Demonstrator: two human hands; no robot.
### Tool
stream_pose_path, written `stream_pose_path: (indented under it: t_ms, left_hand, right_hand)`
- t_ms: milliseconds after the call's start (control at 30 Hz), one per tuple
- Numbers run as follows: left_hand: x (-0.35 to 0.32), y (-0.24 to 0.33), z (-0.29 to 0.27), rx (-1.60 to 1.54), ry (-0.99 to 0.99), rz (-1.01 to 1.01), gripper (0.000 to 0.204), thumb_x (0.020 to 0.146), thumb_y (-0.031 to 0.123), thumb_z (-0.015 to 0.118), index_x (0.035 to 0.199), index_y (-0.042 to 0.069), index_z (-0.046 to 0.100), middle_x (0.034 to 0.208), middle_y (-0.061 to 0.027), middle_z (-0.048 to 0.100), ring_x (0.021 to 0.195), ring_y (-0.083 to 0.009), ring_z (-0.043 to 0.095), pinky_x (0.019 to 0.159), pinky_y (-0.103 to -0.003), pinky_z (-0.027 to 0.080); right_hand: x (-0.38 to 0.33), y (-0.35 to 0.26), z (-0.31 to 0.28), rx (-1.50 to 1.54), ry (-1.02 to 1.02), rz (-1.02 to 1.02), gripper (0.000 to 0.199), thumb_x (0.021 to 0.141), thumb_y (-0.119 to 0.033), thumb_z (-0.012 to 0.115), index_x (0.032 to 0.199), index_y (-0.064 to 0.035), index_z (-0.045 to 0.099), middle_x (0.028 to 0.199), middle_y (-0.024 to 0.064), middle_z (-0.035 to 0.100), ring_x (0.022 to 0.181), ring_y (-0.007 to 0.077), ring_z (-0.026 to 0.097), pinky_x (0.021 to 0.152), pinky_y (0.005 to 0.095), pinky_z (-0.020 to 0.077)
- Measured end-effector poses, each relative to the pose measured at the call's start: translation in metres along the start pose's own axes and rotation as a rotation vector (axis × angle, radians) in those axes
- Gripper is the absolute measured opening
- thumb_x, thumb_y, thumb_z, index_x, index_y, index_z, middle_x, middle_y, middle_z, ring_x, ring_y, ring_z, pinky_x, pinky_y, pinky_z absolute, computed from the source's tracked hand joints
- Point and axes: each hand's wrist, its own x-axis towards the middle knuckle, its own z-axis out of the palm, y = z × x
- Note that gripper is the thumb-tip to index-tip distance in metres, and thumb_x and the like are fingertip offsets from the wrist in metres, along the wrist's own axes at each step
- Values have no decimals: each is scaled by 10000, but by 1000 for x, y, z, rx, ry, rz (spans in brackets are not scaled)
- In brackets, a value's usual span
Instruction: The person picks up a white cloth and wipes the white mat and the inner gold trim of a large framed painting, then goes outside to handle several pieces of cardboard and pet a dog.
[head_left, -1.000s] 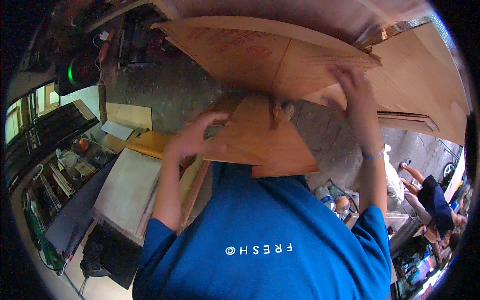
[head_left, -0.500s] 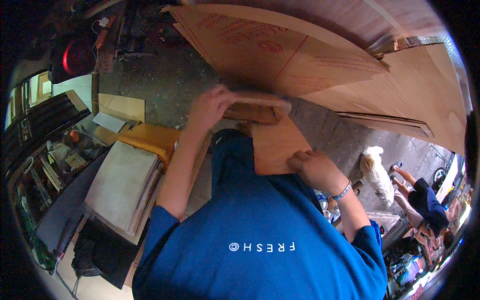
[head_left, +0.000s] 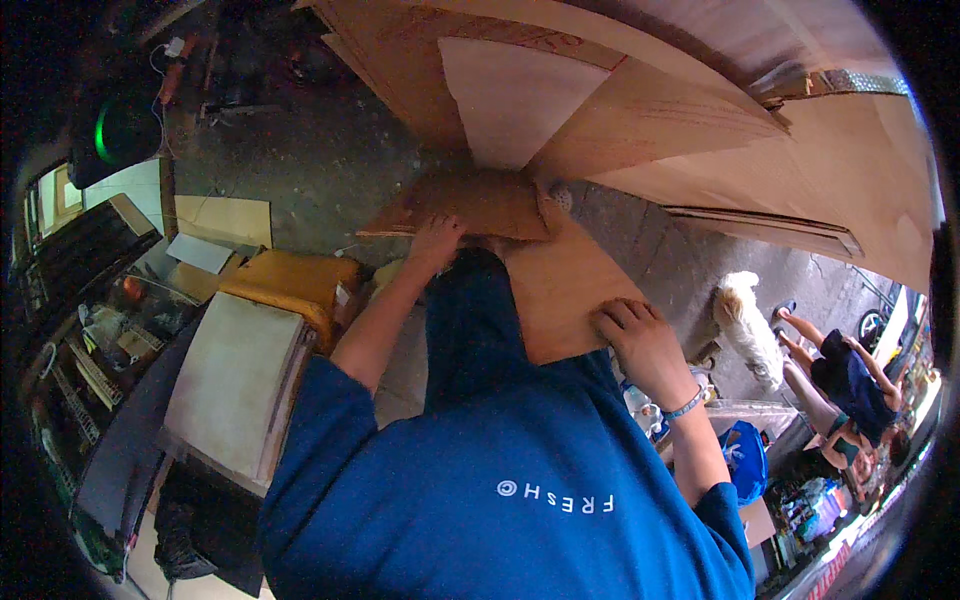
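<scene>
My left hand (head_left: pixel 437 243) is closed over the near edge of a dark brown thin board (head_left: pixel 470 200), which lies tilted in front of me. The fingers of my right hand (head_left: pixel 640 345) grip the right edge of a lighter wood-coloured board (head_left: pixel 570 285), held just before my body. The two boards meet or overlap near the middle; whether they are joined I cannot tell. A pale flat panel (head_left: pixel 520 95) stands behind them, against a large brown sheet (head_left: pixel 650 120).
Large sheets (head_left: pixel 840 170) lean at the far right. To the left lie an orange-yellow padded piece (head_left: pixel 290 285) and a stack of pale boards (head_left: pixel 235 375). A white furry dog (head_left: pixel 748 330) and another person (head_left: pixel 855 385) are at the right, near a blue bag (head_left: pixel 743 462).
My left hand has come down and nearer, and the dark board's broad face now shows. The pale panel has appeared against the large sheet. My right hand still grips the lighter board.
</scene>
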Motion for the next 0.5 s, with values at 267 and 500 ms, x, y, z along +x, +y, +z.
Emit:
stream_pose_path:
  t_ms: [267, 500]
  left_hand:
    - [34, -21, 37, -15, -257, -131, 255, 878, 151, 529, 1077, 132, 687, 981, -126, 681, 927, -330, 669, 773, -459, 547]
    - [-4, -72, 45, 69, -199, -170, 243, 905, 159, 504, 1038, 142, 707, 892, -122, 689, 841, -323, 678, 728, -443, 554]
  right_hand:
    - [-7, 14, -4, -8, 101, 44, 326, 739, -98, 568, 1058, -106, 638, 1111, 87, 649, 1051, 291, 612, 894, 415, 496]
    - [-1, 25, -57, 49, 96, 113, 342, 677, -32, 611, 1008, -109, 652, 1088, 85, 668, 953, 320, 638, 839, 427, 507]
